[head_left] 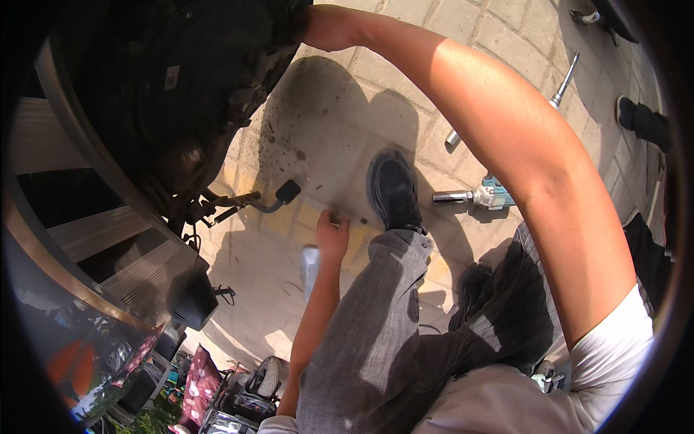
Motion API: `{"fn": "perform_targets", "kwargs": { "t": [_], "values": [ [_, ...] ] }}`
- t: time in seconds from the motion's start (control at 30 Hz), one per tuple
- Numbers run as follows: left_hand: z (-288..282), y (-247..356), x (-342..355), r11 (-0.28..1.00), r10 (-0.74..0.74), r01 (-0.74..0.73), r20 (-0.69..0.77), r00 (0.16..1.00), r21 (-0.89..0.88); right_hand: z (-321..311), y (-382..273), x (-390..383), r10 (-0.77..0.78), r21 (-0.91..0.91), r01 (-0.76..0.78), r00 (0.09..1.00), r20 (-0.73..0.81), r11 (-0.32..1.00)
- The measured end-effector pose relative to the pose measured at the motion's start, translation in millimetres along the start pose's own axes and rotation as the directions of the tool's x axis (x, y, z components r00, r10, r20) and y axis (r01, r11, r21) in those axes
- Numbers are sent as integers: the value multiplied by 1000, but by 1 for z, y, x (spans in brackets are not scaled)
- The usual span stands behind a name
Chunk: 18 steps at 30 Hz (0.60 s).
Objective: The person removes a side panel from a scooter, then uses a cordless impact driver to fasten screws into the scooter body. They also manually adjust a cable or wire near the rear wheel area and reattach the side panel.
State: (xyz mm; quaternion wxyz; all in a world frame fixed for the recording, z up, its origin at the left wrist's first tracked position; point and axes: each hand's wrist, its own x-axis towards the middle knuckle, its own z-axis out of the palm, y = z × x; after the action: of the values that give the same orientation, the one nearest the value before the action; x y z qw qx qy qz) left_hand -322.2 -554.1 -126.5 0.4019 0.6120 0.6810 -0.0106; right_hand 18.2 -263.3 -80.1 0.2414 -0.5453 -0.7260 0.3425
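Note:
My right arm reaches up across the view, and my right hand [329,29] is at the edge of a dark wheel-like assembly [177,94] of a vehicle, its fingertips lost in shadow. Low in the middle, my left hand [332,228] is curled just above the paving, around something I cannot make out. A small dark piece [363,221] lies beside it, and a pale elongated object [310,264] is behind my wrist. Below the assembly a pedal [288,191] sticks out on a bent metal arm. My shoe [392,189] stands right of my left hand.
A teal impact wrench [493,194] with a socket and a long chrome bar [564,79] lie on paving [390,65] to the right. Another person's foot [626,112] is at far right. Glossy vehicle bodywork [79,231] fills the left; parked two-wheelers [253,390] show at the bottom.

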Motion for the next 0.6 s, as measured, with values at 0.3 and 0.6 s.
{"fn": "perform_targets", "kwargs": {
  "t": [0.3, 0.6],
  "values": [
    [41, -6, -16, 936, 157, -221, 237, 959, 275, -28, -32, -38, 309, 475, -301, 949, 62, 827],
    [-15, 101, 49, 485, -72, 200, 189, 979, -851, 68, -55, -184, 297, 615, -342, 938, 178, 711]
  ]
}}
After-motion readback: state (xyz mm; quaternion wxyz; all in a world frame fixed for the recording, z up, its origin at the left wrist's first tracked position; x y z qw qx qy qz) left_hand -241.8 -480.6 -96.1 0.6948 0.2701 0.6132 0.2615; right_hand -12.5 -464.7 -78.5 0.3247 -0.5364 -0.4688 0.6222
